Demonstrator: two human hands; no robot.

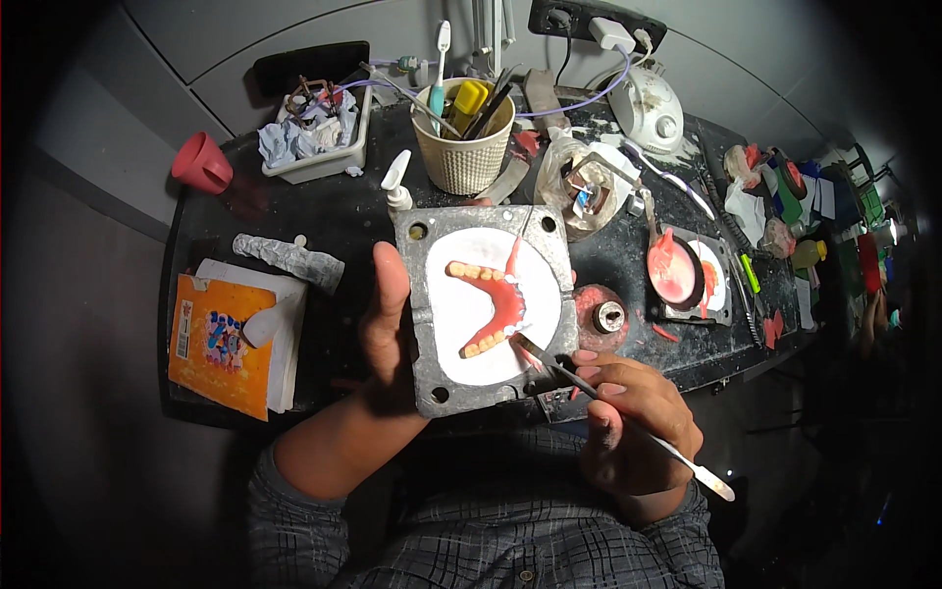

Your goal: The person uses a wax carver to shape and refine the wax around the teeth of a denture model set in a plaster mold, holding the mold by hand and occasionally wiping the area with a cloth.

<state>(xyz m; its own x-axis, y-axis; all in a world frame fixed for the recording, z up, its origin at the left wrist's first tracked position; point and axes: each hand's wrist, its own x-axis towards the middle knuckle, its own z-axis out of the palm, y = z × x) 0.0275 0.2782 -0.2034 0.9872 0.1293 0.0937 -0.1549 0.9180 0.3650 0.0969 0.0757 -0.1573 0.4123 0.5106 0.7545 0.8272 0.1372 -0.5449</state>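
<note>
My left hand (386, 304) is closed on the left side of a grey metal denture flask half (422, 344), tilting its face up above the bench. White plaster (453, 329) fills the flask. Set in it is a horseshoe-shaped pink wax denture (506, 306) with a row of yellowish teeth, and thin pink strips run out from its right side. In my right hand (638, 417) a slim metal wax spatula (659, 442) is pinched between thumb and fingers. Its blade touches or nearly touches the denture's near right part; exact contact is hard to tell.
Right of the flask stands a small burner (608, 316). Beyond it are a pan of pink wax (675, 273) and another flask part (721, 285). A tool cup (466, 157), a scrap tray (324, 162) and a red cup (203, 162) stand behind. An orange book (211, 363) lies left.
</note>
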